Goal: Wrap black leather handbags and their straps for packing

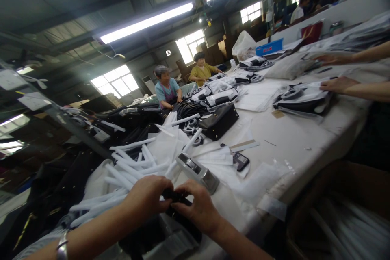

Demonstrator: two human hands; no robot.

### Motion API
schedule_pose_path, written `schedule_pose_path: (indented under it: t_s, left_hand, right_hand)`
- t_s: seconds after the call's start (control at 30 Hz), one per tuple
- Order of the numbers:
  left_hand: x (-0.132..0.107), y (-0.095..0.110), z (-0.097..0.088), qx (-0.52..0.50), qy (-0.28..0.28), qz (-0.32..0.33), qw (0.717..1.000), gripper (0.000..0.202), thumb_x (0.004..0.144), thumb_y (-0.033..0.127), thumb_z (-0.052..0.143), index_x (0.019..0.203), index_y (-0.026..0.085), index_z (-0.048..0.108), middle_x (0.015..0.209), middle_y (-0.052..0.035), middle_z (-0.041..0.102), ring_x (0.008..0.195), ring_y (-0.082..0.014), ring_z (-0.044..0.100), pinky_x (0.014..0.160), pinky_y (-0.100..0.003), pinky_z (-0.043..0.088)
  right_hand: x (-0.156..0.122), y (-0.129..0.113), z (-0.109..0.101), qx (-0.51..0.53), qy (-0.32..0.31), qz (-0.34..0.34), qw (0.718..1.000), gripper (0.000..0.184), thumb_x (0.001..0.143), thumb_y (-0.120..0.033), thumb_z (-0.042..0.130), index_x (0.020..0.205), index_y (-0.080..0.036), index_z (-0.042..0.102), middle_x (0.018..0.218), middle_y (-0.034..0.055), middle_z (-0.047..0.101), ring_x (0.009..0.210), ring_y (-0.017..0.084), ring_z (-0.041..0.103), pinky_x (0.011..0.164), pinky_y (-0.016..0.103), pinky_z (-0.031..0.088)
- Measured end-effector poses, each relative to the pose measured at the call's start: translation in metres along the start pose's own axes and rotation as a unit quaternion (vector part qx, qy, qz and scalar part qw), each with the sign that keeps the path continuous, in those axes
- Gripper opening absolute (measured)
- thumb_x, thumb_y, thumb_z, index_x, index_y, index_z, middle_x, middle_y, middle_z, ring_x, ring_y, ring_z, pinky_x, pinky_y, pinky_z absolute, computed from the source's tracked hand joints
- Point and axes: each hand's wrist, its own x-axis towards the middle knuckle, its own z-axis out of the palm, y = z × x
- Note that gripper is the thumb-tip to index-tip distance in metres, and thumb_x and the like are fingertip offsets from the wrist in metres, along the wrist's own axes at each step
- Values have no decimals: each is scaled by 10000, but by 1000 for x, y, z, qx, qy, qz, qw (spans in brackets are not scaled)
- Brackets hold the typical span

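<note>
So we've got a small black piece (171,195) right between our two hands, low in the middle of the view, and neither hand is really nearer since both are on it. The bit that shows slopes down from our left hand (149,195) toward our right hand (199,205), so its long axis runs roughly across the gap, though the knuckles hide too much to be sure what it is. Fingers on both sides are closed, pinching it thumb against fingertips. Just below the hands there's a dark item (140,237) with some clear wrap (183,241) by it; can't tell if the black piece joins it. Past our right hand sits the tape dispenser (198,172), slanting the same way, down to the right. White tubes (134,166) are heaped beyond our left forearm, and farther up the counter (292,134) there's a black bag (219,122).
</note>
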Motion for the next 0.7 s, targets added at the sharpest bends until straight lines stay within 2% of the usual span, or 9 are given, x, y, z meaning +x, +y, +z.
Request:
schedule_pose_path:
  t_s: [0.13,0.33,0.5,0.7]
  left_hand:
    - [3,-1,2,13,-8,16,1000,232,711,245,644,913,267,756,895,-15,771,843,-237,712,684,-283,460]
    - [4,2,-4,59,-35,39,997,186,801,241,615,928,268,748,912,-20,743,861,-237,706,699,-292,472]
    - [6,16,-7,106,-53,24,993,207,873,180,543,939,186,739,934,-95,729,870,-287,707,710,-350,511]
    - [6,21,4,143,-55,38,987,217,897,147,519,972,188,718,907,-99,713,853,-277,705,708,-342,532]
  right_hand:
    - [0,1,1,-1,10,-4,1000,249,701,-203,838,922,-204,724,870,6,676,822,179,627,753,283,468]
    - [0,0,0,-2,6,3,1000,249,698,-190,839,923,-205,731,864,5,683,826,184,630,756,284,474]
    - [1,1,0,4,11,1,1000,241,713,-202,844,932,-200,742,862,11,689,814,178,634,756,278,479]
    - [1,-1,1,5,21,-21,1000,204,742,-231,835,930,-222,757,860,6,707,833,184,645,782,284,475]
